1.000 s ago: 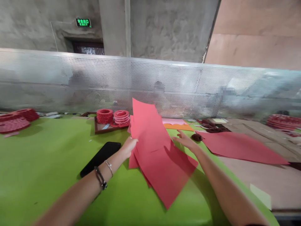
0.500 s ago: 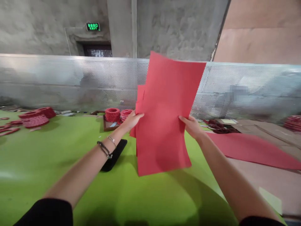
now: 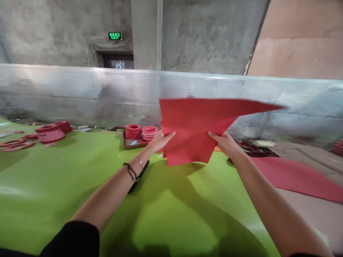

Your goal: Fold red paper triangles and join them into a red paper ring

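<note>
Several red paper sheets (image 3: 191, 132) are held up above the green tabletop (image 3: 160, 214), their far part bent over and stretching to the right. My left hand (image 3: 162, 140) pinches their left edge, thumb on the near face and fingers hidden behind. On the right edge my right hand (image 3: 225, 142) grips in the same way. Below my left wrist lies a black phone-like object (image 3: 140, 178), partly covered by the forearm. A larger red sheet (image 3: 294, 175) rests flat on cardboard beside my right forearm.
Rolls of red trim (image 3: 133, 131) stand in a shallow brown tray (image 3: 128, 145) behind my left hand. More red rolls (image 3: 50, 132) and red loops (image 3: 18, 143) lie at the far left. Cardboard (image 3: 308, 207) covers the right side. A perforated metal panel (image 3: 80, 92) runs along the back.
The held sheets have gone from nearly upright to tipped back, their top now folding away to the right and their lower edge higher. Both hands keep their grip.
</note>
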`<state>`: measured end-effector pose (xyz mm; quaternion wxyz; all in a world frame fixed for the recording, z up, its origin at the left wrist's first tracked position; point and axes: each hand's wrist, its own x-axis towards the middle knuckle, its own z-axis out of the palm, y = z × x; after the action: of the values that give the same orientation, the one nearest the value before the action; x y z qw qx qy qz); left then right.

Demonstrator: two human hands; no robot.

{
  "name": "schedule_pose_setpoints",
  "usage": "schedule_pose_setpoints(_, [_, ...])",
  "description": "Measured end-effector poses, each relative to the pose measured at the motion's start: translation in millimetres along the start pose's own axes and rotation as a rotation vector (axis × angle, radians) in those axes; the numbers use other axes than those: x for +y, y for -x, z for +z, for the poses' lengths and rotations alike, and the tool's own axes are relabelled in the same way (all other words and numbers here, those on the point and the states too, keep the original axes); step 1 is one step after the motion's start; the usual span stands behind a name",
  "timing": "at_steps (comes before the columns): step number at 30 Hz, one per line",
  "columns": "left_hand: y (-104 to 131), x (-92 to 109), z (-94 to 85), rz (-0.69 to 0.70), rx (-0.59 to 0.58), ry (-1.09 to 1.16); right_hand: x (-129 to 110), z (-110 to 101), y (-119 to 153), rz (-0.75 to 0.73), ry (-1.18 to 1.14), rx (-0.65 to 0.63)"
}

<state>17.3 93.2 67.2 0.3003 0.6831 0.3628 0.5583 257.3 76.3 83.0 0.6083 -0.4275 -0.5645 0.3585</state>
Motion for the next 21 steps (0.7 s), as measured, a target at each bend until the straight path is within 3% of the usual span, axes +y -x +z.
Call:
schedule_pose_setpoints(4, [-16.9,27.0,-11.1,0.017,-0.024,0.027,-29.0,-3.5,-14.1,-0.07,-0.007,0.018])
schedule_pose_setpoints(6, [-17.6,29.1,-14.4,0.005,-0.021,0.054,-35.7,-3.7,-14.6,-0.048,-0.014,0.016])
schedule_pose_setpoints(10, [-2.1,4.1,-4.6,-0.058,-0.02,0.081,-20.3,4.2,0.1,0.09,0.003,-0.041])
schedule_pose_setpoints(14, [13.3,-16.4,2.7,-0.1,-0.068,0.048,-7.3,9.2,14.9,0.133,0.014,-0.049])
schedule_pose_setpoints(17, [20.1,-14.0,-12.5,-0.123,-0.148,-0.037,-13.1,0.8,18.9,0.135,0.016,0.004])
schedule_pose_setpoints(21, [37.8,-15.7,-54.4,-0.233,-0.263,-0.252,-16.5,-22.8,25.2,0.13,0.011,0.18])
